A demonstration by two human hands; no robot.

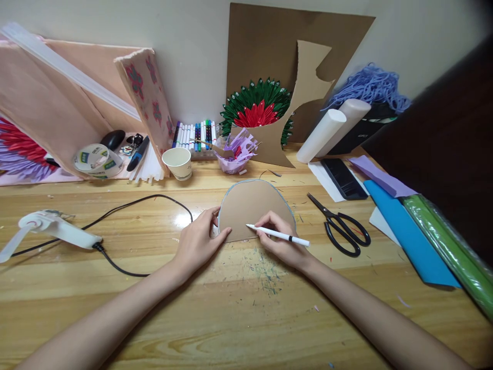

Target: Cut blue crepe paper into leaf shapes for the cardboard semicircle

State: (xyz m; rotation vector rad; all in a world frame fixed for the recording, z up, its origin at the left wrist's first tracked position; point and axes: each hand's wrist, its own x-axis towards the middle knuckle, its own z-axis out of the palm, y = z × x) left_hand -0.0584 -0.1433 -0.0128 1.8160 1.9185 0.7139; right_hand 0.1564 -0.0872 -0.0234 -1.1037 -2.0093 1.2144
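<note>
A brown cardboard piece [252,205] with a rounded top and a blue-edged outline lies flat on the wooden table [231,308]. My left hand [198,241] rests at its lower left corner, thumb and fingers pinching the edge. My right hand [283,239] grips a white pen [279,235] whose tip touches the cardboard near its bottom edge.
Black scissors [341,226] lie right of my hand, beside blue [408,236], purple and green paper sheets. A white glue gun [54,231] with black cord sits at left. Behind are a paper cup [177,163], tape rolls [96,159], markers [194,134], a red-green paper flower [256,108] and cardboard sheets.
</note>
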